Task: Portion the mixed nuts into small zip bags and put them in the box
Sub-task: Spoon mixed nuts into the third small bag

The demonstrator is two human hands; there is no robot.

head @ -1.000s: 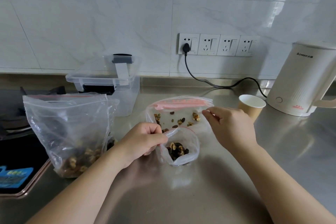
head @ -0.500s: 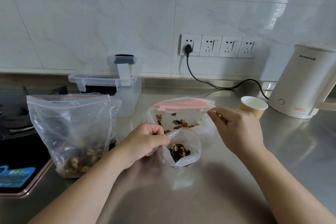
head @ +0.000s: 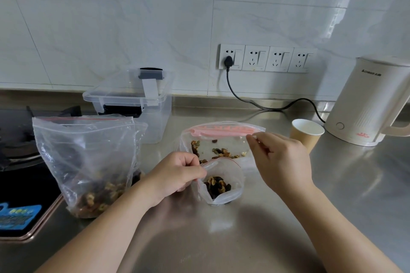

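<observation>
At the middle of the steel table both hands are at work on bags: the left hand, fingers curled, pinches the rim of a small zip bag and holds its mouth open, while the right hand, knuckles up, pinches with thumb and forefinger the right end of the pink zip strip on a medium zip bag lifted just behind the small one. Both forearms reach in from the lower edge, well apart. Three bags show in all. The small one stands on the table with a dark clump of mixed nuts at its bottom; the medium one holds a thin scatter of nuts near its lower edge, just above the small bag's mouth; the large zip bag stands upright to the left, its nuts heaped at the base. One clear plastic box sits behind the large bag near the wall, its lid resting on top, seemingly askew, though the clear plastic makes that hard to judge. To the right stand one paper cup and one cream electric kettle, its black cord running to the first of four wall sockets. A dark gas hob fills the left edge.
</observation>
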